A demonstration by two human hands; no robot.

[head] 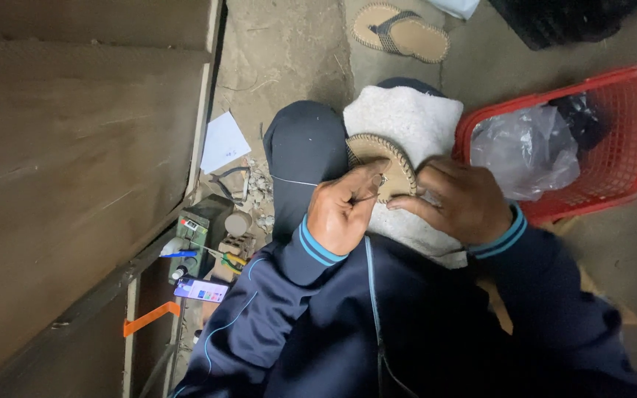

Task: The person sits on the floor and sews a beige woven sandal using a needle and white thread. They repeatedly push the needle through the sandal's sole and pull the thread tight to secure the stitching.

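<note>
Left hand (pixel 342 214): closed in a pinch on a thin needle-like tool (pixel 374 187) at the sole's edge; a pale thread (pixel 294 181) runs left across the knee.
Right hand (pixel 460 200): fingers pressed flat on the sole, steadying it, not wrapped around it.
Sandal sole (pixel 379 156): tan, stitched rim, lying on a white cloth (pixel 407 118) over the lap.
Method advice: keep the sole pinned firmly; drive the tool close to the rim, thread taut.
Left floor: phone (pixel 201 290), small tools, white paper (pixel 223 143).
Right: red basket (pixel 632 140) with plastic bag.
Far: finished sandal (pixel 401 31) on bare concrete floor (pixel 289 51).
</note>
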